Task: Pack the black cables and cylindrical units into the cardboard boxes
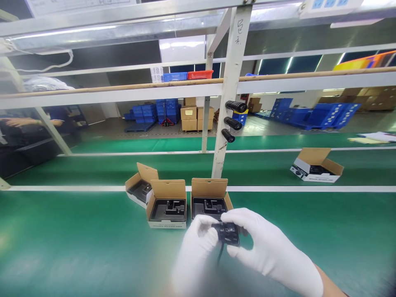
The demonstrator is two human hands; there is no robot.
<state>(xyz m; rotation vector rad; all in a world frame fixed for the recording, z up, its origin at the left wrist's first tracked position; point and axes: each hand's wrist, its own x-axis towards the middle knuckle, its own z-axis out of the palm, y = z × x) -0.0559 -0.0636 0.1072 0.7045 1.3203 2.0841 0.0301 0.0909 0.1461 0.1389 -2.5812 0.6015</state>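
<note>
Four open cartons sit on the green counter (108, 251). Three are grouped near the middle: a left carton (135, 199) turned at an angle, a centre carton (168, 225) facing the near side, and a right carton (209, 187) just beside it, partly hidden by the hands. The fourth, a far-right carton (320, 178), stands well apart from them. Three ridged black cylinders (236, 107) jut from the white post (228, 82), one above another. Two tubs, a blue tub (175, 77) and a red tub (200, 75), are side by side on the shelf beyond

Two hands in white gloves meet over the near side of the counter, around one dark device (229, 234). The left hand (198, 247) is narrow, its thumb and fingertips closed on the device's left end. The right hand (262, 243) is curved wider, fingers at the top edge and thumb at the lower edge, holding the right part. The device is held up in front of the right carton, and a thin black cable (220, 253) hangs below it

The device is blocky, smooth and glossy. The cartons are white outside and plain brown cardboard inside, with raised lids and moulded black trays. The counter has a soft sheen, and the gloves look like matte, close-fitting fabric
</note>
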